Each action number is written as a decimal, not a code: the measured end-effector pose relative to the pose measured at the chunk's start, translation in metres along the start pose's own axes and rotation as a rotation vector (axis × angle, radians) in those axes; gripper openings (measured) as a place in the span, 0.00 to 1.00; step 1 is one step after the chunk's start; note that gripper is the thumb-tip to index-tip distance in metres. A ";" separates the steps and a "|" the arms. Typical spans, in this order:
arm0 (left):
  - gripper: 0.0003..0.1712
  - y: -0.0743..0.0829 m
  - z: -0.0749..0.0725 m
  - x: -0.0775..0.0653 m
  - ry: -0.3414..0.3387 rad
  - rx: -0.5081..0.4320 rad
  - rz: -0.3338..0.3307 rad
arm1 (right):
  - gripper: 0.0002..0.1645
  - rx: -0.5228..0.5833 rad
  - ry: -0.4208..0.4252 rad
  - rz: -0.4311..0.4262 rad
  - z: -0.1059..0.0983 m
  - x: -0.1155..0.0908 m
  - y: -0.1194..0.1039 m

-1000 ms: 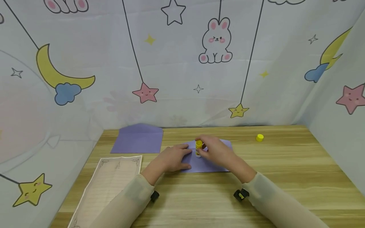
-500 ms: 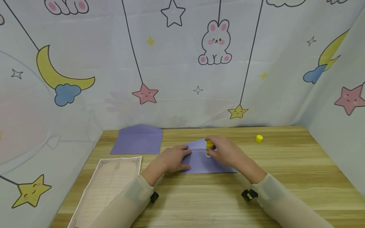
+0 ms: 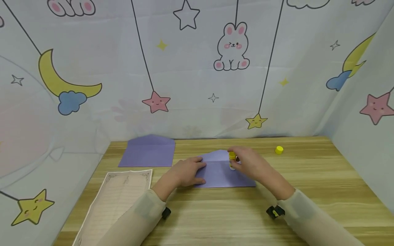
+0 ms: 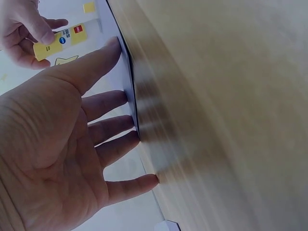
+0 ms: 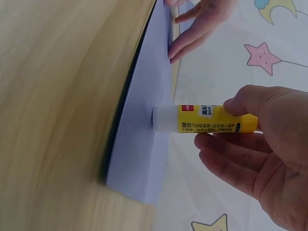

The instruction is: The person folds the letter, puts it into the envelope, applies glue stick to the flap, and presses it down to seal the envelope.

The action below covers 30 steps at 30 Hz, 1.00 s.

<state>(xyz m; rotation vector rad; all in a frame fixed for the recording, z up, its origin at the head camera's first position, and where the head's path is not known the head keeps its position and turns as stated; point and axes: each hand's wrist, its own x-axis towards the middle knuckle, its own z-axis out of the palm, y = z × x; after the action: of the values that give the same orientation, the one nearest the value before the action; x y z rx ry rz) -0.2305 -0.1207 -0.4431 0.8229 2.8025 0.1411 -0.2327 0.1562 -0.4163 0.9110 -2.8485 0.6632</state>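
Risk: the glue stick, gripped by the curled fingers of the right hand with its tip on the purple envelope mid-worktop, may drag or crease the paper if the left hand, fingers flat on the envelope's left end, slips. Hidden: the glued line under the right hand; print on the stick is too small to read.

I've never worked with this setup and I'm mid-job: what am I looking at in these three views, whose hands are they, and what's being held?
There is no machine here, just a person's two bare hands. The wide picture comes from a camera on the person's head; the two close ones come from cameras on the wrists.

On the wooden table lie a purple envelope, a second purple envelope, a sheet of lined letter paper and a small yellow cap.

The left hand presses flat on the near envelope. The right hand grips a yellow glue stick, its white tip against that envelope.
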 end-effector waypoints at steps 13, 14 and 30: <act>0.42 0.000 0.001 0.000 -0.006 0.009 -0.009 | 0.23 0.030 -0.012 -0.071 0.022 0.024 -0.027; 0.42 0.000 0.001 0.000 -0.008 0.010 -0.011 | 0.23 0.041 -0.016 -0.073 0.024 0.026 -0.029; 0.42 0.001 0.002 0.003 -0.019 0.008 -0.024 | 0.26 0.016 -0.043 0.005 0.013 0.016 -0.022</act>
<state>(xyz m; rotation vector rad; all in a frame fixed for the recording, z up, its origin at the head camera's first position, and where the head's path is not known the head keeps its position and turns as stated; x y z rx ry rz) -0.2320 -0.1182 -0.4454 0.7879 2.7954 0.1174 -0.2332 0.1260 -0.4169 0.9319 -2.8882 0.6756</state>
